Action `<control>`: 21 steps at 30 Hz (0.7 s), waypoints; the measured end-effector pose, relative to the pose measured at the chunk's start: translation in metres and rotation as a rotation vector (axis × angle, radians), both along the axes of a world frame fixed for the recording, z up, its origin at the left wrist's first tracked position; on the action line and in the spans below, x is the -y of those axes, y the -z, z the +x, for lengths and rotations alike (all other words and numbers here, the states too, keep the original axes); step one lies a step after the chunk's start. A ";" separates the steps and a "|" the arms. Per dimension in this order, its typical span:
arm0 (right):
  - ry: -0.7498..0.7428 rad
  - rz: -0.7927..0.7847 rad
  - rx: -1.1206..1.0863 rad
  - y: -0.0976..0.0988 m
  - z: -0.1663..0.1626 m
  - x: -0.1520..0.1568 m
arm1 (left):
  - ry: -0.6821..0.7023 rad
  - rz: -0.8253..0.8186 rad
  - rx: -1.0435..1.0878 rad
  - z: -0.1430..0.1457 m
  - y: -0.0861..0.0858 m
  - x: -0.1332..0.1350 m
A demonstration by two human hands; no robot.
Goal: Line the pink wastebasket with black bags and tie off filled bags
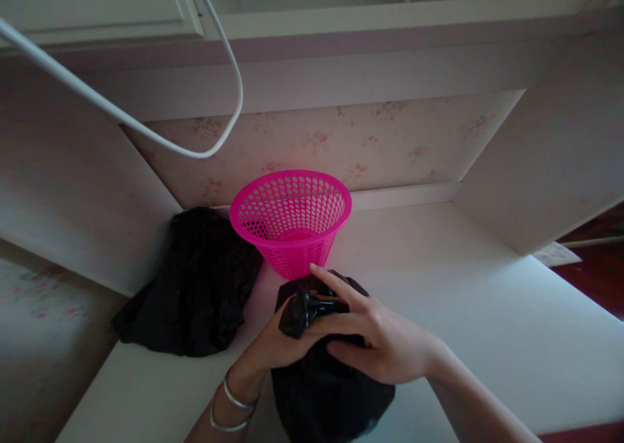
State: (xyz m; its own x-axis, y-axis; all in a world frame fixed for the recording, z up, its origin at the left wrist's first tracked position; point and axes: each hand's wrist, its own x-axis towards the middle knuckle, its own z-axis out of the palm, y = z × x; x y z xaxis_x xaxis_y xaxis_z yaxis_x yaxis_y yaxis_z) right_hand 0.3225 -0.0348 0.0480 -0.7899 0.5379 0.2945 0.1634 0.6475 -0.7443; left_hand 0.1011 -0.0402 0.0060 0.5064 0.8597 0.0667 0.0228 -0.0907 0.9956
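Observation:
A full black plastic bag (331, 394) sits on the white desk top (463, 313) right in front of me. Its twisted neck (302, 310) points left. My left hand (275, 345), with two bangles at the wrist, is closed under that twisted neck. My right hand (375, 336) lies over the top of the bag, pinching the neck with thumb and fingers, the index finger stretched toward the basket. A pink perforated plastic basket (291, 221) stands upright just behind the bag and looks empty.
A second black bag or cloth heap (195, 287) lies at the left against the side panel. A white cable (146, 128) loops down from above. The desk sits in an alcove with a floral back wall (341, 144); dark red floor (595, 274) shows at right.

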 end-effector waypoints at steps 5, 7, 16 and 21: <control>0.337 -0.330 -0.300 0.010 0.007 -0.008 | -0.012 -0.028 -0.029 0.007 -0.001 0.001; 0.373 -0.462 -0.253 0.011 0.006 -0.013 | 0.053 -0.021 -0.041 0.007 0.000 0.001; 0.231 -0.513 -0.141 0.014 -0.009 -0.027 | 0.211 0.001 0.011 0.006 -0.004 0.002; 0.528 -0.486 -0.379 0.014 -0.011 -0.029 | 0.199 -0.083 -0.027 0.004 -0.004 0.000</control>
State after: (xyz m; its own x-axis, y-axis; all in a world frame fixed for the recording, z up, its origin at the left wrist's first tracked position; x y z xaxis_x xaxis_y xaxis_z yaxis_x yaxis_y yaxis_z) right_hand 0.3111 -0.0059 0.0337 -0.2898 0.9484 0.1285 0.0377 0.1455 -0.9886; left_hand 0.1050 -0.0405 0.0096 0.6676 0.7443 -0.0160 0.0396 -0.0141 0.9991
